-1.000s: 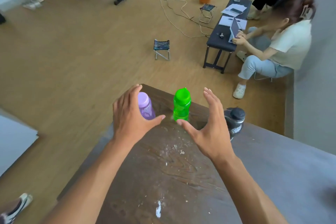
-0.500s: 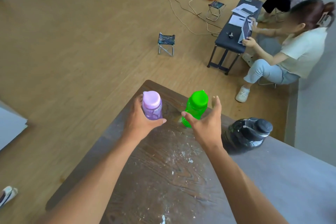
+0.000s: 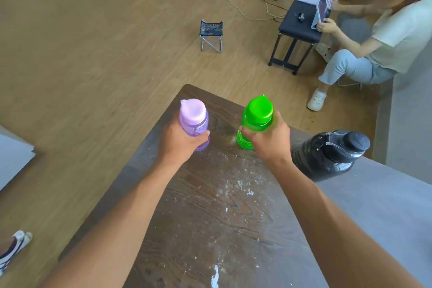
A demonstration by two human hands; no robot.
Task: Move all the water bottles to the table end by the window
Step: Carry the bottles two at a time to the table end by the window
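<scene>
While both bottles are gripped near the far corner of the table (image 3: 210,229), neither is clearly lifted. The purple bottle (image 3: 194,119) is wrapped by the left hand (image 3: 180,142), close to the table's left edge; the green bottle (image 3: 256,121) is wrapped by the right hand (image 3: 268,140), just right of it. A black jug (image 3: 332,152) is seen at the right edge, just beside the right forearm, untouched. Risks, as judged: the jug could be clipped by the right arm on withdrawal and knocked off the edge; a smooth bottle could slip if held low and swung quickly. No window is in view, so the destination end cannot be told. Print on the purple bottle is present but unreadable; no brand is legible anywhere.
</scene>
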